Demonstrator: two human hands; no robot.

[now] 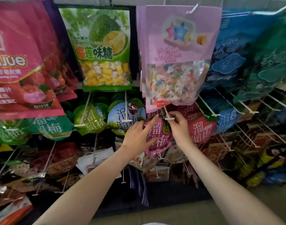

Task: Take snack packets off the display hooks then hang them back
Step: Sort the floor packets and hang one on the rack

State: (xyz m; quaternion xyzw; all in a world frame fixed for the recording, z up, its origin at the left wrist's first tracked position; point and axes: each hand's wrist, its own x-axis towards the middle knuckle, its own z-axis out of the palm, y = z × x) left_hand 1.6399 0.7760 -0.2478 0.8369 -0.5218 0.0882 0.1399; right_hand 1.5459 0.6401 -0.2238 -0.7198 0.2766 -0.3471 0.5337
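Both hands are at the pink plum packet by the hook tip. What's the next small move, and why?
Probably ease the top of the pink packet across the crossbar tip of the white hook. The right hand pinches its green top edge at that tip; the left hand touches the top with a straight index finger. Whether the hole is on the hook I cannot tell.

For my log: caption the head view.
Left hand touches and right hand pinches the pink packet at a white hook.
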